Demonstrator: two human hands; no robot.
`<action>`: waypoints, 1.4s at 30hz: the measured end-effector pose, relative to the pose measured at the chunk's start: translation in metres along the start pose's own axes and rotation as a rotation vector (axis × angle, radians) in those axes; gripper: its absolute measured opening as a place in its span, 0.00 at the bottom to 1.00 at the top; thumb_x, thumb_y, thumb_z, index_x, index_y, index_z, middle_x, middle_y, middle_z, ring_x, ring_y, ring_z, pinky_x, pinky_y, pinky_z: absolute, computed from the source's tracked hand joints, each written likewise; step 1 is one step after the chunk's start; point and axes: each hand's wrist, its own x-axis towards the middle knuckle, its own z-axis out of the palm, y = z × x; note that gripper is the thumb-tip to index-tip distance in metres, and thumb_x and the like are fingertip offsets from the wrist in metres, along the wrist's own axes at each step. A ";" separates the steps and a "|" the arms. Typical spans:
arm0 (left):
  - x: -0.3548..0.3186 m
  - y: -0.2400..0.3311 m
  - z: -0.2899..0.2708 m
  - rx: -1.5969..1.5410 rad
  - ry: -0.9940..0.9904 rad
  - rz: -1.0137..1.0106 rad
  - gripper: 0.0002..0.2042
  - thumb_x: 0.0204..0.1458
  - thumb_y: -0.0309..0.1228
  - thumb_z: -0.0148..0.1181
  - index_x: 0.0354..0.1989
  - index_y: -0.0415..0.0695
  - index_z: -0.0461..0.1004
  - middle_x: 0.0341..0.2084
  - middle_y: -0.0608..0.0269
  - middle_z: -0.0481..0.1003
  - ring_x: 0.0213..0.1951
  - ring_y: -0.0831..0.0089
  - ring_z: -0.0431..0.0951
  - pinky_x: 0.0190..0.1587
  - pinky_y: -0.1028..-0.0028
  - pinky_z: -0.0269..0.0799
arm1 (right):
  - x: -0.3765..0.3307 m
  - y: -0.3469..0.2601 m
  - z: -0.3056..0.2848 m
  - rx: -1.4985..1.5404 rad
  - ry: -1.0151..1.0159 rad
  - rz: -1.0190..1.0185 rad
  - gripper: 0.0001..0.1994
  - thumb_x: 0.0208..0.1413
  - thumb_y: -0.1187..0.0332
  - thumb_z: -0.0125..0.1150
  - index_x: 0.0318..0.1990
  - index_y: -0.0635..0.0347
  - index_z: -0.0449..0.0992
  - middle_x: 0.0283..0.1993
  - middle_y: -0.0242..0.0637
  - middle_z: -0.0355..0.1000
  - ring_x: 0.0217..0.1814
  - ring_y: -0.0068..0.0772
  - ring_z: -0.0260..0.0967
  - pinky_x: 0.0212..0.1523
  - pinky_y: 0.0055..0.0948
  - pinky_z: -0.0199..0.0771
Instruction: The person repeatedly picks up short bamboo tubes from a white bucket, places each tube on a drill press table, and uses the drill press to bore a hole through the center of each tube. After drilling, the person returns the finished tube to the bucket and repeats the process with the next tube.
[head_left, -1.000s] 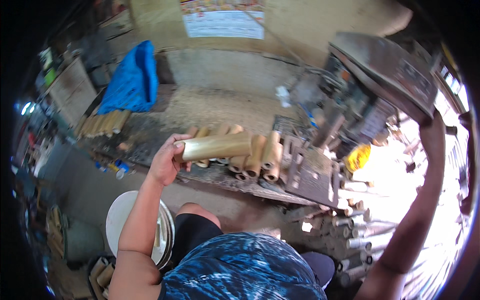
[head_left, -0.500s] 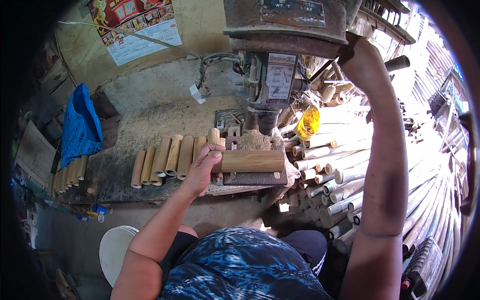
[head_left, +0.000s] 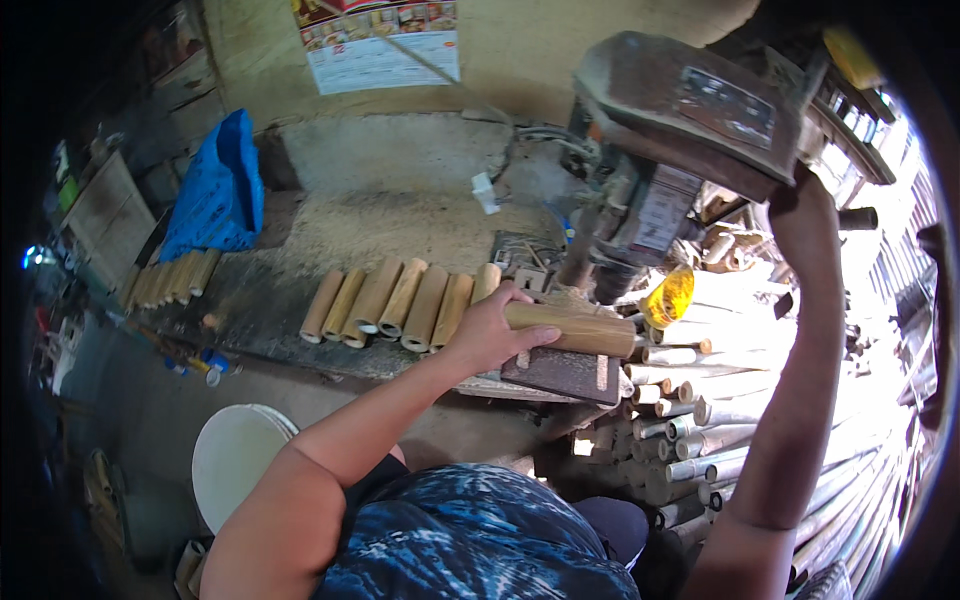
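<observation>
- Hidden: fingers of my right hand [head_left: 803,200], upper right, dark against the drill press [head_left: 685,105]; can't tell if they grip anything or just touch the housing edge.
- Also hidden: the left end of the bamboo tube [head_left: 580,333], under my left hand [head_left: 500,335]. Can't confirm whether the tube sits on the slotted drill table [head_left: 560,377] or just above it.
- Glare washes out the pole stack at right; frame rim is black, calendar [head_left: 385,52] cut off at top.
- Surface: worn, dusty wooden bench [head_left: 400,215] across mid-frame. Row of cut bamboo tubes [head_left: 372,297] at centre, left of the drill table.
- Room: blue sack [head_left: 212,190] upper left, more short tubes [head_left: 178,278] just below it. White bucket [head_left: 240,465] lower left. Bamboo poles [head_left: 715,415] stacked right, yellow bag [head_left: 670,297] above them.
- Left hand: half closed, thumb on the near side, fingers over the far side, clamping the tube's left end. Tube lies roughly level, right of centre, in front of the chuck [head_left: 613,283].
</observation>
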 end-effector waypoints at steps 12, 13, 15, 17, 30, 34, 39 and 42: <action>0.001 -0.012 0.004 -0.083 -0.030 -0.005 0.32 0.44 0.50 0.79 0.48 0.41 0.69 0.40 0.56 0.78 0.42 0.69 0.78 0.44 0.68 0.74 | -0.011 0.007 0.001 0.090 0.063 0.017 0.15 0.61 0.66 0.54 0.53 0.54 0.80 0.49 0.51 0.80 0.52 0.53 0.77 0.55 0.44 0.74; 0.002 -0.013 0.005 -0.118 -0.029 -0.007 0.32 0.44 0.50 0.79 0.48 0.41 0.69 0.40 0.56 0.78 0.42 0.70 0.78 0.44 0.69 0.74 | -0.016 0.008 0.002 0.070 0.099 0.035 0.15 0.61 0.66 0.53 0.52 0.53 0.81 0.50 0.48 0.80 0.54 0.51 0.77 0.56 0.43 0.74; 0.004 -0.016 0.004 -0.177 -0.030 -0.004 0.32 0.45 0.48 0.79 0.48 0.41 0.68 0.40 0.57 0.77 0.42 0.71 0.77 0.45 0.69 0.74 | -0.024 0.006 0.001 0.139 0.119 0.038 0.16 0.63 0.60 0.57 0.54 0.55 0.80 0.45 0.48 0.81 0.44 0.44 0.80 0.45 0.38 0.75; 0.006 -0.017 0.002 -0.172 -0.041 -0.008 0.32 0.45 0.48 0.79 0.48 0.41 0.68 0.41 0.57 0.77 0.42 0.72 0.77 0.45 0.70 0.74 | -0.033 0.002 -0.001 0.159 0.102 0.126 0.15 0.64 0.59 0.57 0.52 0.54 0.81 0.41 0.43 0.82 0.33 0.36 0.78 0.37 0.36 0.75; 0.006 -0.014 -0.001 -0.245 -0.112 -0.068 0.34 0.44 0.48 0.80 0.49 0.41 0.66 0.44 0.57 0.75 0.45 0.73 0.76 0.48 0.70 0.74 | -0.090 -0.004 0.004 0.171 0.176 0.127 0.11 0.64 0.60 0.61 0.45 0.56 0.80 0.36 0.38 0.81 0.35 0.37 0.79 0.40 0.35 0.74; 0.005 -0.011 -0.003 -0.168 -0.096 -0.023 0.34 0.44 0.48 0.80 0.49 0.41 0.65 0.43 0.57 0.75 0.44 0.73 0.76 0.47 0.71 0.74 | -0.108 0.000 0.015 0.218 0.260 0.031 0.08 0.64 0.64 0.63 0.43 0.58 0.80 0.34 0.39 0.81 0.35 0.37 0.79 0.39 0.34 0.75; 0.005 -0.007 -0.004 -0.252 -0.130 -0.052 0.33 0.45 0.47 0.79 0.49 0.42 0.65 0.41 0.58 0.75 0.42 0.74 0.76 0.44 0.71 0.74 | -0.124 0.001 0.026 0.198 0.317 -0.053 0.06 0.63 0.68 0.63 0.42 0.60 0.79 0.35 0.38 0.81 0.38 0.40 0.80 0.41 0.34 0.77; 0.005 -0.005 -0.005 -0.192 -0.110 -0.052 0.32 0.46 0.47 0.79 0.49 0.43 0.66 0.41 0.59 0.76 0.41 0.75 0.76 0.42 0.72 0.74 | -0.130 0.001 0.030 0.149 0.323 -0.046 0.06 0.63 0.68 0.63 0.42 0.60 0.79 0.36 0.38 0.81 0.40 0.41 0.79 0.44 0.36 0.76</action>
